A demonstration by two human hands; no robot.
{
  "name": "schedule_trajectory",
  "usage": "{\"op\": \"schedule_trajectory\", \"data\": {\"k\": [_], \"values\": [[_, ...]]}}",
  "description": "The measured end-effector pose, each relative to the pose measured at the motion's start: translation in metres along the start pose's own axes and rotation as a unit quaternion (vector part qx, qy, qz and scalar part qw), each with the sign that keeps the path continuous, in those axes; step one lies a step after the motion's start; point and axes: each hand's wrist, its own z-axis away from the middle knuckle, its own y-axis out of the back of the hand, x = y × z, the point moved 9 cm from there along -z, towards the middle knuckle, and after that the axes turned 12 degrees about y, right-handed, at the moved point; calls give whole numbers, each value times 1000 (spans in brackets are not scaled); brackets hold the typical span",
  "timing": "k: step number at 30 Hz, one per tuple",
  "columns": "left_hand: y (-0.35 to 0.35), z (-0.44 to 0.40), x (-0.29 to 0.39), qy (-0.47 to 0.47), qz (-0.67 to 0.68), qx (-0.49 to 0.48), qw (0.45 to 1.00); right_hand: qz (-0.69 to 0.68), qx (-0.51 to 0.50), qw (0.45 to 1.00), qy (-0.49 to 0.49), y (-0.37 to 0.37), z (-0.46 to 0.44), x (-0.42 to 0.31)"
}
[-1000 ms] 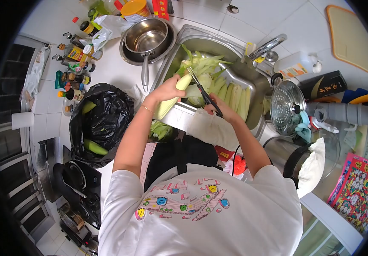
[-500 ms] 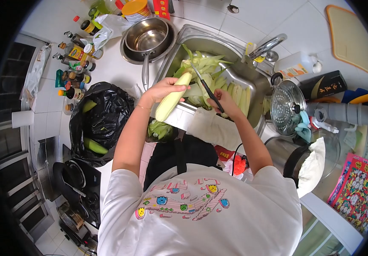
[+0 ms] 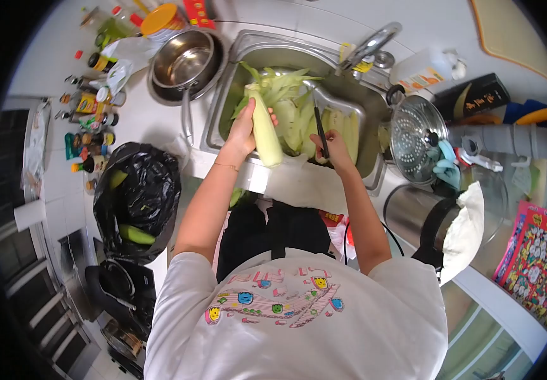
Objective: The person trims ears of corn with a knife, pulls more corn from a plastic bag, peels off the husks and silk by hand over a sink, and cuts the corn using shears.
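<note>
In the head view, my left hand (image 3: 244, 130) is closed around an ear of corn (image 3: 266, 136) wrapped in pale green husk, held slanted over the sink's front edge. My right hand (image 3: 333, 147) grips a slim knife (image 3: 319, 126) by its black handle, the thin blade pointing away from me. A gap separates the blade from the corn. Beneath and beyond my hands, loose green husks (image 3: 284, 82) fill the left of the sink (image 3: 222, 95). Several pale ears (image 3: 351, 130) lie side by side at its right.
Left of the sink stand stacked metal pans (image 3: 184, 57) and a black plastic bag (image 3: 150, 183) with green ears inside. A faucet (image 3: 375, 41) rises behind the sink. At right are a steamer lid (image 3: 416, 126) and a metal pot (image 3: 406, 212). A cloth (image 3: 305, 183) covers the front edge.
The corn has swung from leaning right to leaning left at its top. The knife has turned more upright and moved away from the corn's tip. The whole view has shifted slightly.
</note>
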Motion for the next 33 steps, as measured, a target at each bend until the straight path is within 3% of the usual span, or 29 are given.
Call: {"op": "schedule_trajectory", "data": {"k": [2,5,9,13,17,20,23,24,27,28,31,33], "values": [[-1,-27,-19,-1,-6,66,998,18,58,998,11,36,12,3],[-8,-83,-61,9,-76,61,995,59,147,987,-9,79,32,13],[-23,-123,-104,13,-192,135,972,69,184,980,-26,106,47,33],[-42,-138,-106,-73,-488,158,855,46,186,981,-39,111,60,47],[-26,-145,-113,-65,-527,133,837,35,166,984,-50,104,69,53],[4,-154,-122,-86,-477,81,871,19,159,986,-50,96,69,56],[-3,-112,-110,-41,-437,63,896,60,156,985,-52,88,61,52],[2,-107,-103,-69,-450,66,888,78,151,984,-51,80,58,46],[24,-79,-96,-87,-428,34,899,208,91,971,75,37,55,7],[25,-56,-88,-110,-427,32,897,184,74,975,103,18,46,20],[52,28,-60,-148,-360,84,917,201,1,963,182,-45,53,11],[87,88,-37,-230,-372,148,887,263,-78,942,195,-99,63,-1]]}}
